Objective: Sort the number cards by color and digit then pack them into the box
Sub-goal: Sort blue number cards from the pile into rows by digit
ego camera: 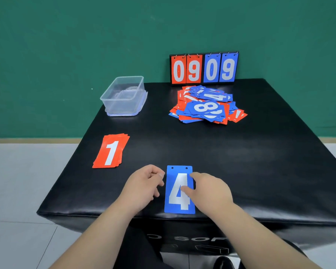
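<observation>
The blue 4 card point(174, 191) lies flat, face up, at the near edge of the black padded table point(250, 162), its two punched holes pointing away. The right hand point(209, 189) holds it, thumb on the white digit and forefinger at the right edge. The left hand point(144, 183) sits just beside the card's left edge, fingers curled in; whether they touch it is unclear. Further left is a small stack of red 1 cards point(111, 151). At the back stand the clear plastic box point(122, 106), a mixed pile of red and blue cards point(204, 105) and a flip scoreboard point(204, 67) reading 09 09.
</observation>
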